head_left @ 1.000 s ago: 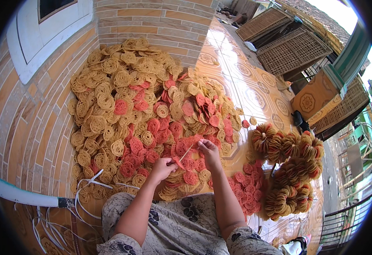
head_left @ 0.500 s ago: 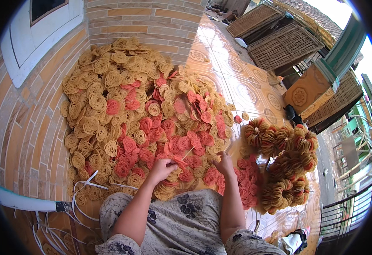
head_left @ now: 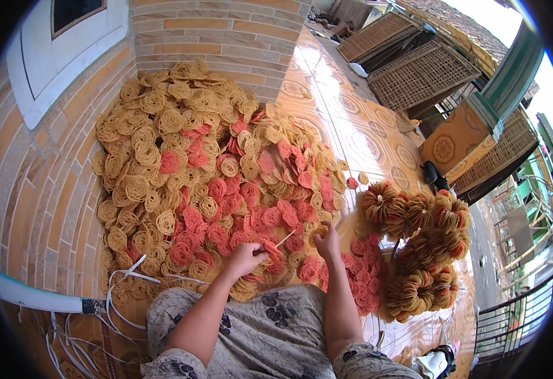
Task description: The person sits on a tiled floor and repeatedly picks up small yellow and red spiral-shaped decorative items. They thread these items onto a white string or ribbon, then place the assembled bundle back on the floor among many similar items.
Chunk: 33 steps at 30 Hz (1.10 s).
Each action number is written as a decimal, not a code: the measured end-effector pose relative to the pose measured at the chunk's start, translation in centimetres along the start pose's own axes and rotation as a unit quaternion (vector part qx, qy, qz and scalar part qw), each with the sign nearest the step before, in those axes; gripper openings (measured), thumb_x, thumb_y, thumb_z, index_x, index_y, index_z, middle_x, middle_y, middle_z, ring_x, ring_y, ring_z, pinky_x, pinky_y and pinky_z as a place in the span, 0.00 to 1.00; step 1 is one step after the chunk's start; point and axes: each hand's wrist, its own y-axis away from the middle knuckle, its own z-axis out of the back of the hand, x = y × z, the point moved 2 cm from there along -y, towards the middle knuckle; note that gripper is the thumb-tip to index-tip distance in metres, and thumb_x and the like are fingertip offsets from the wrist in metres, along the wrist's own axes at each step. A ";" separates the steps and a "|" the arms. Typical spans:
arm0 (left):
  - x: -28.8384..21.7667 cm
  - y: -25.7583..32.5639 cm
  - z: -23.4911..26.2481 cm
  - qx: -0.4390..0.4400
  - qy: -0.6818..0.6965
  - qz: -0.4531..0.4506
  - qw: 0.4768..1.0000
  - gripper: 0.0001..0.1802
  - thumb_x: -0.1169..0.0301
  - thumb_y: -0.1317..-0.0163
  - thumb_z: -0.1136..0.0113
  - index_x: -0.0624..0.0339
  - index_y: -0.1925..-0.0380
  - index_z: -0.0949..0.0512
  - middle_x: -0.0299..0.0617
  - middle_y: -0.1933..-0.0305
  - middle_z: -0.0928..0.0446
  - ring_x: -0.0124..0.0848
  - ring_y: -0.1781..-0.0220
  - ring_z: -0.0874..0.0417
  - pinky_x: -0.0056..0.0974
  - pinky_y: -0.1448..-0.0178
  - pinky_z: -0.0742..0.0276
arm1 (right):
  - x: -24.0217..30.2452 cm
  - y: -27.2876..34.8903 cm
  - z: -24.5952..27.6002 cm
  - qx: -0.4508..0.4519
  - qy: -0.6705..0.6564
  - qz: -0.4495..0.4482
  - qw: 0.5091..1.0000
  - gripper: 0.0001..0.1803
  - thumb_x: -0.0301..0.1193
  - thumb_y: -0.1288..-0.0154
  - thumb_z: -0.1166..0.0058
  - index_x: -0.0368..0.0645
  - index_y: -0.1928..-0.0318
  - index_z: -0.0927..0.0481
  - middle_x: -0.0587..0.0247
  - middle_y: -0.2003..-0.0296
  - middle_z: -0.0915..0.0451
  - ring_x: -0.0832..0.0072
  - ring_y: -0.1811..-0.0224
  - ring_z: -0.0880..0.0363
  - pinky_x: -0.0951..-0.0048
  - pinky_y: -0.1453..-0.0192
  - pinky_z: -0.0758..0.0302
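My left hand (head_left: 246, 259) is closed on a thin pale stick (head_left: 286, 238), which slants up to the right with its far end bare. Pink lacy crackers (head_left: 270, 247) are threaded on the stick close to my fingers. To the right, my right hand (head_left: 330, 245) pinches a yellow lacy cracker (head_left: 317, 236), a short gap away from the stick's tip. A broad heap of round, noodle-like yellow crackers (head_left: 147, 153) mixed with pink ones (head_left: 192, 215) spreads in front of me. More pink crackers (head_left: 366, 284) lie beside my right forearm.
Bundled rings of crackers (head_left: 437, 245) stand on the tiled floor (head_left: 377, 142) at the right. White strips (head_left: 117, 284) lie at the lower left. A brick-patterned wall (head_left: 213, 31) borders the heap. Woven racks (head_left: 421, 76) lean at the far right.
My left hand has shifted slightly right and down, and the stick's tip has dropped and moved right. My right hand has moved slightly left with its cracker.
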 end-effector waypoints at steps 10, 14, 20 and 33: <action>0.4 -0.4 -0.5 -0.014 0.045 -0.035 0.998 0.13 0.66 0.39 0.37 0.65 0.61 0.18 0.45 0.65 0.15 0.31 0.65 0.16 0.36 0.58 0.24 | 4.7 1.5 -0.3 0.115 -0.433 0.066 0.892 0.24 0.20 0.32 0.49 0.40 0.38 0.38 0.59 0.56 0.22 0.76 0.54 0.22 0.73 0.50 0.22; 0.1 -0.1 -0.4 -0.010 0.059 -0.031 0.998 0.12 0.67 0.38 0.38 0.66 0.61 0.18 0.43 0.66 0.15 0.28 0.64 0.16 0.35 0.57 0.25 | 4.7 1.4 0.0 0.101 -0.426 0.077 0.896 0.23 0.19 0.32 0.50 0.40 0.38 0.38 0.58 0.52 0.23 0.74 0.52 0.21 0.70 0.48 0.20; -0.4 0.0 -0.3 -0.007 0.069 -0.027 0.997 0.14 0.67 0.38 0.38 0.66 0.59 0.18 0.43 0.65 0.15 0.28 0.63 0.17 0.35 0.56 0.25 | 4.4 1.2 -0.3 0.120 -0.449 0.091 0.881 0.23 0.18 0.34 0.48 0.42 0.40 0.36 0.60 0.46 0.27 0.74 0.52 0.21 0.71 0.47 0.21; 0.1 -0.1 -0.6 0.009 0.076 -0.017 0.997 0.13 0.69 0.38 0.38 0.67 0.58 0.18 0.42 0.64 0.15 0.26 0.62 0.18 0.34 0.54 0.25 | 6.8 2.6 0.0 0.079 -0.202 0.188 0.958 0.23 0.13 0.38 0.53 0.39 0.43 0.31 0.62 0.48 0.26 0.79 0.49 0.26 0.76 0.47 0.26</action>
